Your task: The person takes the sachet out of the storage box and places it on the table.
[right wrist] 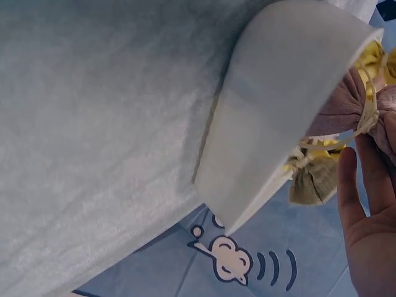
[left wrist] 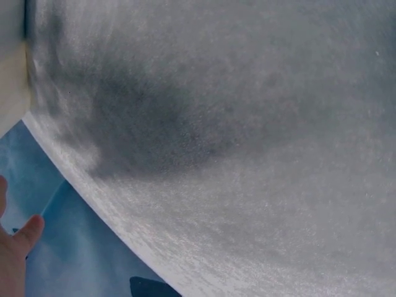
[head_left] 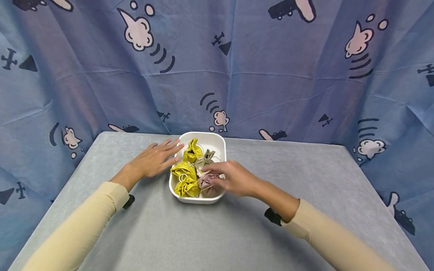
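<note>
A white bin holds several small drawstring pouches. In its left half lie the yellow pouches, with a grey-green pouch beside them. My right hand reaches over the right rim and pinches a mauve pouch in the near right corner. From the right wrist view, the fingertips are at the tied neck of this mauve pouch, by its pale cord. My left hand has its fingers spread straight, the tips at the bin's left rim. Only part of the left hand appears in the left wrist view.
The bin stands near the far edge of a table with a grey cloth. Close behind hangs a blue patterned curtain, which also runs along both sides. Each wrist wears a black strap-on device, such as the one on the right wrist.
</note>
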Demonstrator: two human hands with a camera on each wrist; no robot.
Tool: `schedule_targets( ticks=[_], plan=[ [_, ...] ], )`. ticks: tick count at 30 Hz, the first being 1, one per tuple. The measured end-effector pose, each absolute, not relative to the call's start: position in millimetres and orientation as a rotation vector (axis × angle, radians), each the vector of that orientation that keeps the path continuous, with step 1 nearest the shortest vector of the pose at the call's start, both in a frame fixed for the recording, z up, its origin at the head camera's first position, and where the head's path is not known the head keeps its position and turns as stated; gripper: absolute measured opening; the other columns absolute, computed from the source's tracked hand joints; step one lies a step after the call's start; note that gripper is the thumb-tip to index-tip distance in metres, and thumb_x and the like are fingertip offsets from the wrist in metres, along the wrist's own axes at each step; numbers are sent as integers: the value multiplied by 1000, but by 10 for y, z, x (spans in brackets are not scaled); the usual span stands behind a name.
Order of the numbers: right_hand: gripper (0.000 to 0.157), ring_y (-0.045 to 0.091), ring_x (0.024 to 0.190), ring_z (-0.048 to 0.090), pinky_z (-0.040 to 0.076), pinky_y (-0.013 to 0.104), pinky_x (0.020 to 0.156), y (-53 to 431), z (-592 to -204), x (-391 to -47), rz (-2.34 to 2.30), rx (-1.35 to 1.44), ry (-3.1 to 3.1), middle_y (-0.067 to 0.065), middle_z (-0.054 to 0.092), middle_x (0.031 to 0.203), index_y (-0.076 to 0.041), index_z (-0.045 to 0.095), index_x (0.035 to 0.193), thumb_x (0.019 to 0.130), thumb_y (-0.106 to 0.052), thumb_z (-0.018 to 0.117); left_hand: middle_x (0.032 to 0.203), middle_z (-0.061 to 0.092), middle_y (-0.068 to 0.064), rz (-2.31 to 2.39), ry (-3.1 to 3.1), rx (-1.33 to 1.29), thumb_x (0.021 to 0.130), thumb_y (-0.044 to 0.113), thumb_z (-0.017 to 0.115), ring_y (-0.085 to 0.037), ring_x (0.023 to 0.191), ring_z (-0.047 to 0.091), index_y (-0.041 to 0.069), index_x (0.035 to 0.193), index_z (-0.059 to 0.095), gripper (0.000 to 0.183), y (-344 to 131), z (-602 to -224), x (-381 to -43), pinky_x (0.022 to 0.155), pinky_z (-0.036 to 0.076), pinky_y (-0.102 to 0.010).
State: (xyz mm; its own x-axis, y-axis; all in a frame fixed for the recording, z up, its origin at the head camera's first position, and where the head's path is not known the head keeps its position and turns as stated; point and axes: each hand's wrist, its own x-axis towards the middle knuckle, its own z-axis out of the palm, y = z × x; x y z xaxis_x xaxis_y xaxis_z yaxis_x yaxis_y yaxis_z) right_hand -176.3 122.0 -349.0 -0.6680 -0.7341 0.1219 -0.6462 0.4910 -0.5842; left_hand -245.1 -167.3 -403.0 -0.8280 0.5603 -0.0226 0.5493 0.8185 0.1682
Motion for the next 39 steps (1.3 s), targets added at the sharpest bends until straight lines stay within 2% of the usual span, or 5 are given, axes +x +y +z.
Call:
schedule_targets(
  ticks=[6, 14, 20, 32, 39],
  plan=[
    [34, 6, 95, 62, 49, 25, 84, 1262, -3357, -1800, -925, -1248, 2614, 2, 66, 111, -9, 62, 118, 84, -8, 67, 154, 13, 5, 253, 2931, 881, 97, 52, 31, -27, 140, 14, 33, 148, 18, 56, -1670, -4034, -2452, 106, 18, -58],
    [32, 3, 91, 62, 50, 25, 78, 1307, -3210, -1824, -944, -1243, 2633, -4, 68, 104, -13, 64, 116, 84, -8, 68, 154, 13, 5, 253, 2930, 885, 97, 52, 31, -26, 140, 13, 33, 148, 18, 56, -1673, -4034, -2453, 106, 18, -58],
    [33, 3, 91, 63, 50, 22, 80, 1343, -3141, -1828, -996, -1256, 2603, -3, 67, 105, -12, 63, 115, 83, -5, 68, 154, 12, 3, 226, 2924, 894, 97, 53, 29, -29, 139, 14, 31, 148, 18, 57, -1675, -4037, -2449, 105, 18, -60],
    [34, 6, 91, 64, 50, 26, 82, 1518, -2992, -1820, -1084, -1197, 2618, -3, 68, 101, -7, 63, 116, 82, -5, 69, 154, 13, 3, 215, 2923, 897, 97, 52, 30, -28, 140, 14, 31, 148, 19, 56, -1664, -4028, -2445, 105, 18, -59],
    [35, 5, 92, 63, 50, 27, 84, 1681, -2950, -1840, -1060, -1142, 2666, -4, 67, 104, -10, 62, 118, 84, -6, 67, 154, 14, 3, 216, 2928, 900, 97, 52, 30, -29, 139, 15, 31, 148, 19, 56, -1664, -4038, -2447, 105, 19, -60]
  ],
)
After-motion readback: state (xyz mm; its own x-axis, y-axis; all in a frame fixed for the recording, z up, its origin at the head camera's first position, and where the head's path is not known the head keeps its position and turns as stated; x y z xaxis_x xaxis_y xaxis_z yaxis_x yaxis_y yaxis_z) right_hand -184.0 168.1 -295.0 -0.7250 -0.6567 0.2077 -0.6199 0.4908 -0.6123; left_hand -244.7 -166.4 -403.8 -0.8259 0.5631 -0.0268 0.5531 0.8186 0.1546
